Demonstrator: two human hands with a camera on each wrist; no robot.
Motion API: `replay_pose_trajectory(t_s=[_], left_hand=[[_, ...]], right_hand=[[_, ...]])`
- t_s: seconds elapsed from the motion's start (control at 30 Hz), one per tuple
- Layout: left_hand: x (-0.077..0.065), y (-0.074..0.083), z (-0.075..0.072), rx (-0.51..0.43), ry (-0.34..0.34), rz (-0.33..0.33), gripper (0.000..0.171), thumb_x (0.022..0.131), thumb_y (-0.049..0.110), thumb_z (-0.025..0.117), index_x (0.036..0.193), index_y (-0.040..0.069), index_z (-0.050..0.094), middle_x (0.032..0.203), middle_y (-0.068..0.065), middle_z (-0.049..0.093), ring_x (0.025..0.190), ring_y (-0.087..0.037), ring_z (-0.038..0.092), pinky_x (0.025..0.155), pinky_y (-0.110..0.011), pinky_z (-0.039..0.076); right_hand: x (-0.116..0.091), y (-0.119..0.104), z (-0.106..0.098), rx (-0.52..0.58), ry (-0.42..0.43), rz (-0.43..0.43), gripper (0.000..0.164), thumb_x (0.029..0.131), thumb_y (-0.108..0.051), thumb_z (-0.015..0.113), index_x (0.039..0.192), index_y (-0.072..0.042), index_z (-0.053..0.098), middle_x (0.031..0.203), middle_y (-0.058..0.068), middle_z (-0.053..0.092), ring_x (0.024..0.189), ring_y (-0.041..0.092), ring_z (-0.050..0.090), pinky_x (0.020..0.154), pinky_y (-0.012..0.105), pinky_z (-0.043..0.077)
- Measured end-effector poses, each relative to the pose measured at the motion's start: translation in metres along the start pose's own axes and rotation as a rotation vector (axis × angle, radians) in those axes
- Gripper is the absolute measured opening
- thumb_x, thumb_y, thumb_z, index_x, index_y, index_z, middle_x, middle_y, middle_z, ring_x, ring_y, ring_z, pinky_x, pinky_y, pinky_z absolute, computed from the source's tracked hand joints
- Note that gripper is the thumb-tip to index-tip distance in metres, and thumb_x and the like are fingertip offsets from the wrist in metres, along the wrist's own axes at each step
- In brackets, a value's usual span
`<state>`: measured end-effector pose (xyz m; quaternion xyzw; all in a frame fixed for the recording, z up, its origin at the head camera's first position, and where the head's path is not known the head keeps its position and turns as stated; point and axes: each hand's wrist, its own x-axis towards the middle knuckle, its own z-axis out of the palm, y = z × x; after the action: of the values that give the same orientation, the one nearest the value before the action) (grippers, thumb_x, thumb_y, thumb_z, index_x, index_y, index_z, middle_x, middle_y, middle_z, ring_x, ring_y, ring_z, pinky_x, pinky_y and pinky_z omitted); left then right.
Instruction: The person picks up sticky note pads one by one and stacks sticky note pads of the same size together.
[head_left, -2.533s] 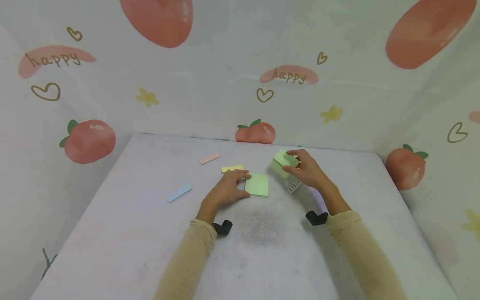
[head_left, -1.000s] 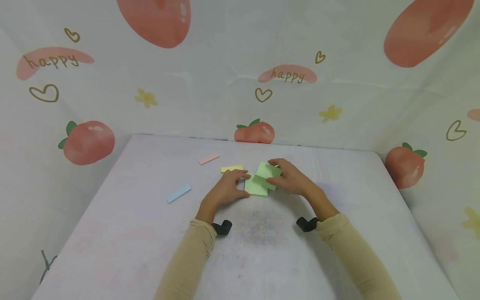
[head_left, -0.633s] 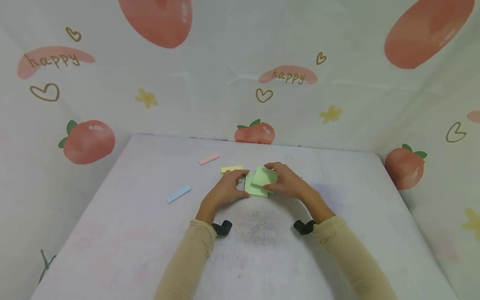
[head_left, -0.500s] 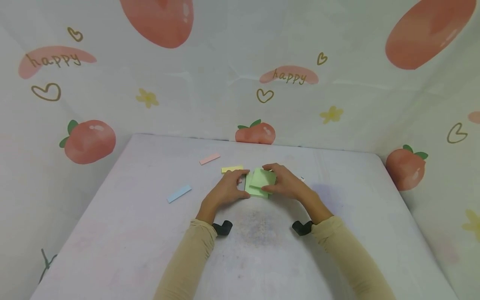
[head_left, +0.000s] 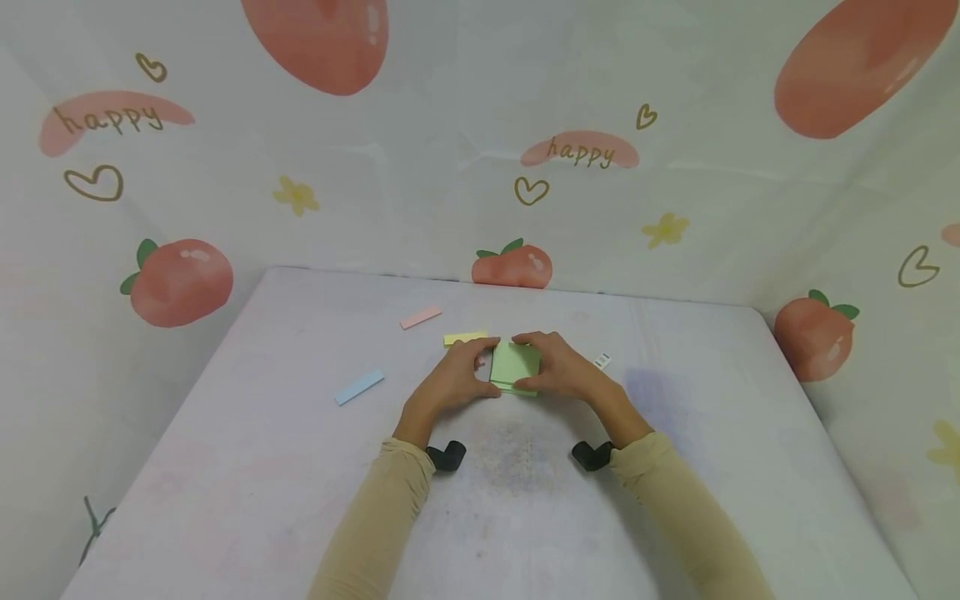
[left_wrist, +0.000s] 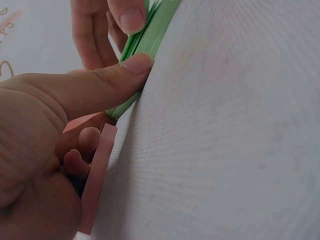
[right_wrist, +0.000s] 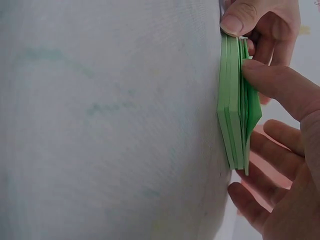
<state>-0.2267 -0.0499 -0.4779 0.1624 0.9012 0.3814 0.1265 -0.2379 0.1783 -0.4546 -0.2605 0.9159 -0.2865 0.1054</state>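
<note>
Over the table, the upper green pad lies almost squarely on the lower green pad; the left hand, at nine o'clock, pinches the lower one, and the right hand, at three, pinches the upper. The yellow strip and pink strip lie toward ten o'clock, the blue strip toward nine.

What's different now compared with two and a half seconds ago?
The right hand has moved left and a little nearer, bringing the upper green sticky-note pad down onto the lower green sticky-note pad, roughly lined up. Its fingers have not let go. Unchanged: the left hand gripping the lower pad's left side, and the pink strip, yellow strip and blue strip.
</note>
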Motion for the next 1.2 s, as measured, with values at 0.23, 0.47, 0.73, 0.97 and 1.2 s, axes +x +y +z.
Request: replay_pose_trajectory(t_s=[0.23,0.47,0.73,0.97,1.2], left_hand=[[0.001,0.0,-0.001,-0.003,0.002,0.003,0.087,0.08,0.026,0.089,0.155,0.022,0.044,0.151,-0.001,0.054,0.133,-0.024,0.049,0.114,-0.046,0.042],[0.001,-0.001,-0.002,0.003,0.011,0.007,0.087,0.079,0.025,0.089,0.154,0.022,0.045,0.153,-0.002,0.052,0.13,-0.025,0.05,0.112,-0.047,0.043],[0.001,-0.002,-0.001,0.008,0.007,0.002,0.088,0.079,0.025,0.09,0.155,0.022,0.045,0.152,-0.002,0.053,0.131,-0.025,0.05,0.113,-0.047,0.043],[0.0,-0.003,0.002,0.0,0.001,0.007,0.088,0.079,0.024,0.09,0.154,0.023,0.045,0.126,0.0,0.061,0.111,-0.021,0.049,0.101,-0.041,0.045],[0.0,-0.002,0.001,0.009,0.005,0.011,0.087,0.079,0.024,0.089,0.154,0.024,0.045,0.121,0.0,0.061,0.106,-0.02,0.047,0.097,-0.04,0.046]], right_hand=[[-0.003,-0.001,0.001,-0.031,0.007,-0.022,0.074,0.082,-0.024,0.085,0.144,-0.003,0.052,0.135,0.014,0.062,0.12,0.032,0.054,0.099,0.046,0.048],[-0.01,-0.001,-0.002,0.005,-0.023,0.026,0.087,0.079,-0.026,0.087,0.152,-0.007,0.042,0.151,0.016,0.05,0.133,0.039,0.044,0.109,0.056,0.042],[-0.019,-0.002,-0.002,0.024,-0.001,0.076,0.093,0.078,-0.021,0.087,0.155,-0.005,0.037,0.15,0.022,0.048,0.133,0.043,0.042,0.109,0.059,0.039],[-0.023,0.002,0.003,0.012,0.023,0.066,0.088,0.08,-0.019,0.085,0.154,-0.004,0.04,0.148,0.019,0.052,0.13,0.041,0.044,0.107,0.056,0.041],[-0.022,0.004,0.006,-0.008,0.059,0.011,0.084,0.079,-0.017,0.084,0.151,-0.002,0.044,0.145,0.019,0.055,0.13,0.038,0.047,0.108,0.055,0.039]])
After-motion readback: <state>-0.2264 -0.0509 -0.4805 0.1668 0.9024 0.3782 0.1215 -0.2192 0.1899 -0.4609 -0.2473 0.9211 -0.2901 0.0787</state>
